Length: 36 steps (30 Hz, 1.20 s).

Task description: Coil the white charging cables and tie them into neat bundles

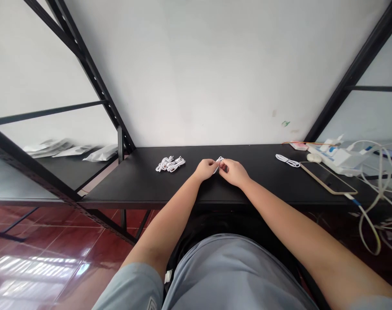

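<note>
Bags [70, 150], pale and flat, lie at far L on a side shelf [63, 172] beyond the rack post [120, 144]. Next, on the black table [170, 189], a pile of coiled white cables [170, 164] sits L of centre, well apart from both hands. L hand [205, 169] is at table centre, fingers closed in a pinch on one end of a small white cable [219, 161]. R hand [234, 172] meets it just beside, fingers likewise curled and pinching the same cable; fingertips of the two hands nearly touch. The held cable is between the hands, at or just above the table top; whether it touches the surface cannot be told. Further R, a single coiled white cable [286, 160] lies alone on the table. Beside it a phone [328, 178] lies flat, screen up, w/ a lead at its near end. At far R a white power strip [340, 158] carries plugs, and loose white wires [375, 189] hang over the table edge.
</note>
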Each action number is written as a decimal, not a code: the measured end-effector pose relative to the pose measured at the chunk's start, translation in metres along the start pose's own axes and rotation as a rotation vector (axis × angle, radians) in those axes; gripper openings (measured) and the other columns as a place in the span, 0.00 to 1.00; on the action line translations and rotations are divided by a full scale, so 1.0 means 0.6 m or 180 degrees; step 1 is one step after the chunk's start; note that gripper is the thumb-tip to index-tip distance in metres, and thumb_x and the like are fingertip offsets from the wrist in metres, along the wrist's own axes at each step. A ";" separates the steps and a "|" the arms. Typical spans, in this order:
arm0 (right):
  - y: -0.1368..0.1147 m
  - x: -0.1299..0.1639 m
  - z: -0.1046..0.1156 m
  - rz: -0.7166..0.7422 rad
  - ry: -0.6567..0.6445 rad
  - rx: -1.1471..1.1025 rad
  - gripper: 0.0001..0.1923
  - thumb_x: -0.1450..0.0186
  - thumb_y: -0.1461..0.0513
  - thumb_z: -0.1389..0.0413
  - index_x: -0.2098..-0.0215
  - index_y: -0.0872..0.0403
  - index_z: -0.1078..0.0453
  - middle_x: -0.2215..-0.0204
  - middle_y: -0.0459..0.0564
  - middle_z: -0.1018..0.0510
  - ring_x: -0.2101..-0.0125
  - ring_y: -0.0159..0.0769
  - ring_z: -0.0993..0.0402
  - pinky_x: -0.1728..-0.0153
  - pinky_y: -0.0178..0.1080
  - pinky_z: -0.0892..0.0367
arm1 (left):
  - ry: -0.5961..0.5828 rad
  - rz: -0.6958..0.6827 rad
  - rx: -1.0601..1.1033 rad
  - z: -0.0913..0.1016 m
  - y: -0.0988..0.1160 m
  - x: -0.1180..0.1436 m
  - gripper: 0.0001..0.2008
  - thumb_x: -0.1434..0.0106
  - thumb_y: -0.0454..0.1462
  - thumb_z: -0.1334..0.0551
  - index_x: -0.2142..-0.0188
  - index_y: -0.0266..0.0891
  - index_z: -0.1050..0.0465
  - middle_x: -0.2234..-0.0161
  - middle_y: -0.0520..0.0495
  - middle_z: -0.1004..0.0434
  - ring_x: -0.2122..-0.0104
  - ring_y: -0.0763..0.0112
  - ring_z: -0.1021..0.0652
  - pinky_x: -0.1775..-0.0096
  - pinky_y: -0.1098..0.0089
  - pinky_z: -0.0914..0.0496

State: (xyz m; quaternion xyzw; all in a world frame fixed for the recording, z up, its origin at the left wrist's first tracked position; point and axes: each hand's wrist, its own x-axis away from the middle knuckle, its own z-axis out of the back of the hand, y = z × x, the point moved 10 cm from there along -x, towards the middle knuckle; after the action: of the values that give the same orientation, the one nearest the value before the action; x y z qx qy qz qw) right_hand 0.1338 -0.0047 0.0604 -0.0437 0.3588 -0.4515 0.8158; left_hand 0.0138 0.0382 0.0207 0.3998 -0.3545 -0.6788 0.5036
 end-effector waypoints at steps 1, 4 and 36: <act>0.001 0.000 -0.001 -0.0008 -0.0008 -0.0024 0.03 0.39 0.62 0.45 0.70 0.51 0.34 0.70 0.46 0.23 0.74 0.32 0.32 0.70 0.35 0.41 | -0.0004 0.0003 -0.0014 0.000 -0.001 0.000 0.22 0.41 0.54 0.39 0.78 0.38 0.30 0.81 0.54 0.37 0.78 0.75 0.38 0.74 0.71 0.44; 0.005 -0.001 -0.002 -0.0047 -0.0014 -0.0079 0.02 0.39 0.62 0.45 0.71 0.51 0.34 0.71 0.46 0.23 0.74 0.32 0.32 0.71 0.35 0.40 | -0.0006 0.0012 -0.0035 0.000 -0.002 -0.001 0.21 0.40 0.53 0.39 0.78 0.38 0.30 0.81 0.54 0.37 0.78 0.75 0.38 0.75 0.71 0.44; 0.043 -0.001 -0.015 -0.0549 -0.0069 -0.0976 0.09 0.39 0.55 0.43 0.72 0.51 0.32 0.79 0.43 0.29 0.79 0.30 0.38 0.73 0.35 0.40 | -0.0052 -0.0018 -0.0194 -0.002 -0.005 -0.005 0.19 0.40 0.51 0.39 0.73 0.37 0.25 0.79 0.52 0.31 0.77 0.74 0.34 0.73 0.71 0.40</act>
State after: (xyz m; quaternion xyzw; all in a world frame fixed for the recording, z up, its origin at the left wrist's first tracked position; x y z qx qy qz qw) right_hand 0.1462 0.0135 0.0439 -0.2032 0.4095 -0.4593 0.7616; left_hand 0.0143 0.0414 0.0181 0.3797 -0.3367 -0.6939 0.5108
